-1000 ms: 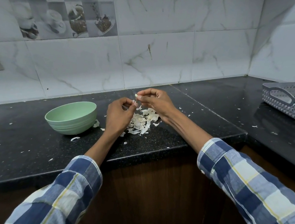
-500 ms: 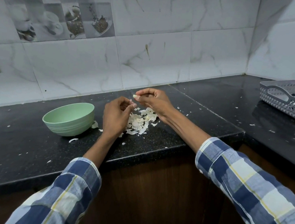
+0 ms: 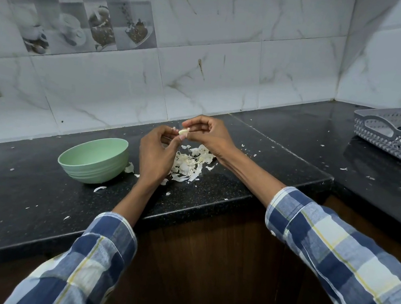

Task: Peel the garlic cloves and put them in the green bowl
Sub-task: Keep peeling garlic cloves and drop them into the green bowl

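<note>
Pale garlic clove (image 3: 183,132) pinched crosswise between both hands' grips, left hand (image 3: 155,156), right hand (image 3: 208,134), long axis left-right

Black speckled tabletop (image 3: 32,205) carries a green bowl (image 3: 94,160); right of the bowl, a peel heap (image 3: 190,163); far right, a grey basket (image 3: 400,136).

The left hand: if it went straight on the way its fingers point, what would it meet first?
Probably the right hand: the left hand points up at the pale garlic clove both pinch; depth is unclear.

One clove (image 3: 183,131), one bowl (image 3: 94,160), one basket (image 3: 396,143)
</note>
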### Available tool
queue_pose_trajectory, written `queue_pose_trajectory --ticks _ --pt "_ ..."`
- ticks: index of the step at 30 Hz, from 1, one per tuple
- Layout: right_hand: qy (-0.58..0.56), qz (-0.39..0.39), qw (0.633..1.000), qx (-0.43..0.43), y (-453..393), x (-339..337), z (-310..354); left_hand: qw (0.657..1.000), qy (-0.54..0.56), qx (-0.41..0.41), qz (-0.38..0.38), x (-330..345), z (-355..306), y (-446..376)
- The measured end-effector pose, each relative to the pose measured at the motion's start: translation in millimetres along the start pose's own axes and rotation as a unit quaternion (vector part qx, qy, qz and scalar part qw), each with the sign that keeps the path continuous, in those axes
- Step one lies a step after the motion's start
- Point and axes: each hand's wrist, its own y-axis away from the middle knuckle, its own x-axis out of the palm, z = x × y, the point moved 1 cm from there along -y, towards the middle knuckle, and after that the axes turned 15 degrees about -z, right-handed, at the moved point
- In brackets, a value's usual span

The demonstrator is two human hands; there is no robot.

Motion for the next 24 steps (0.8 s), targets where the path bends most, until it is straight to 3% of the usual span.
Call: queue_pose_trajectory --ticks 16,24 --pt "0.016 0.036 0.999 -0.013 2.9 -1.3 3.6 0.986 0.125 -0.106 0.032 0.4 2.7 -1.4" --pt "0.131 0.034 0.989 -0.054 2.8 1.7 1.8 0.985 0.111 -0.131 0.001 0.7 4.4 -2.7"
